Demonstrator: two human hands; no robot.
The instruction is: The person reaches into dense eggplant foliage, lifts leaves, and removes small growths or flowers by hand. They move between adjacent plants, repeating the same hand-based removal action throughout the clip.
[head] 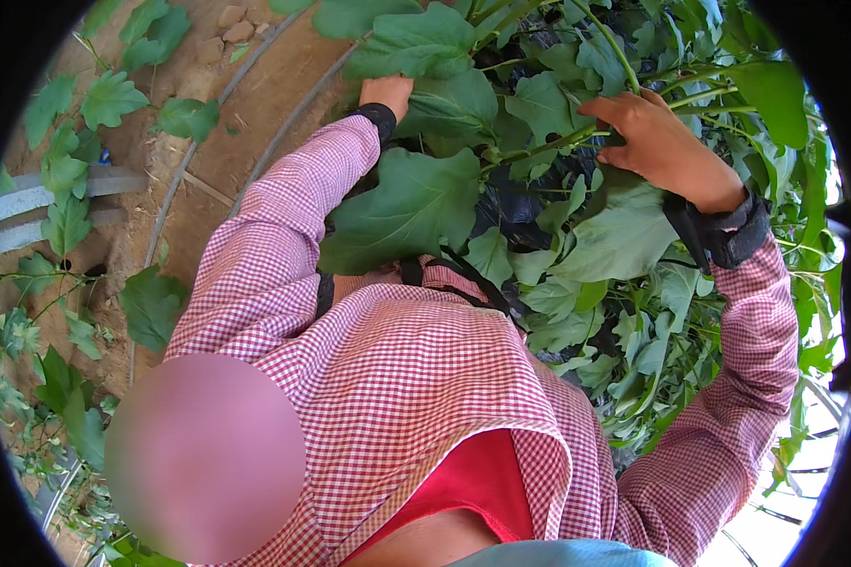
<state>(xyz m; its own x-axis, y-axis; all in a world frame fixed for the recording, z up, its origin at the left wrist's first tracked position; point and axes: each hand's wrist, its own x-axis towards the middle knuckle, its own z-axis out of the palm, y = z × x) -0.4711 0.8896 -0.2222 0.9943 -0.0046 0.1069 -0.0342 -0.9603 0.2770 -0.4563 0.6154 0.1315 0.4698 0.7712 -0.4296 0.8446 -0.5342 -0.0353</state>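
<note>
My left hand (388, 93) is at the upper middle, its fingers hidden beneath a broad green leaf (425, 42); whether it holds anything cannot be seen. To the right, my right hand (656, 145) reaches in among the stems of a leafy plant that looks like eggplant. Its thumb and forefinger are apart on either side of a green stem (557, 144), whose end shows between them. Another stem (620, 57) rises behind the knuckles. Whether the fingers grip either stem is not plain. A large leaf (415, 205) hangs between my forearms, and a paler one (620, 237) lies under my right wrist.
Black plastic sheeting (514, 209) shows under the dense foliage. Along the bare soil (206, 177) at left run thin grey hoses (177, 181). Other leafy plants (64, 170) grow beyond them, near curved grey bands (49, 198). Several brick-like lumps (237, 32) lie at the top.
</note>
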